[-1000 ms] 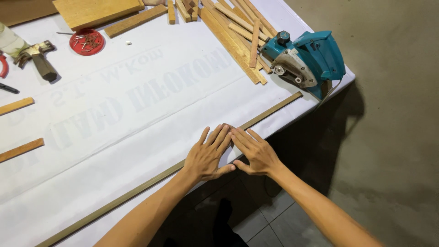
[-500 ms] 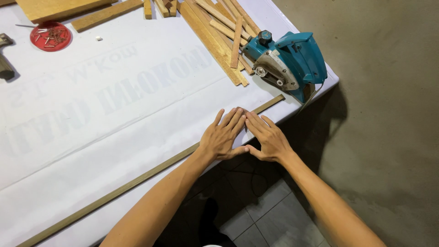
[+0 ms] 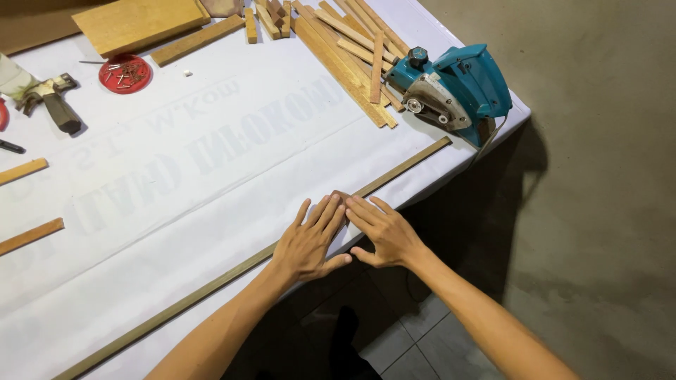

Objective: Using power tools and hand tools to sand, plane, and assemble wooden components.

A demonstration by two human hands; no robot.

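White-covered table [image 3: 211, 211] fills frame; long thin wooden strip [image 3: 211, 285] runs lower left to right along its front edge. Left hand [image 3: 308, 243] and right hand [image 3: 384, 232], lower centre, flat, fingers spread, grasping nothing — strip could slide off edge. Teal power planer [image 3: 454, 91], upper right, overhangs corner — could tip.

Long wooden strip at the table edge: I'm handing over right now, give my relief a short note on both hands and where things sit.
Left hand: flat, palm down, pressing the long wooden strip at the table's near edge. Holds nothing.
Right hand: flat beside it, fingertips meeting the left's over the strip.
Strip: lies along the edge of the white sheet, one end near the blue power planer.
Elsewhere: pile of wood slats behind the planer, red dish of nails far left.
Done: strip laid along the edge. Left: no fastening visible; no tool in hand.
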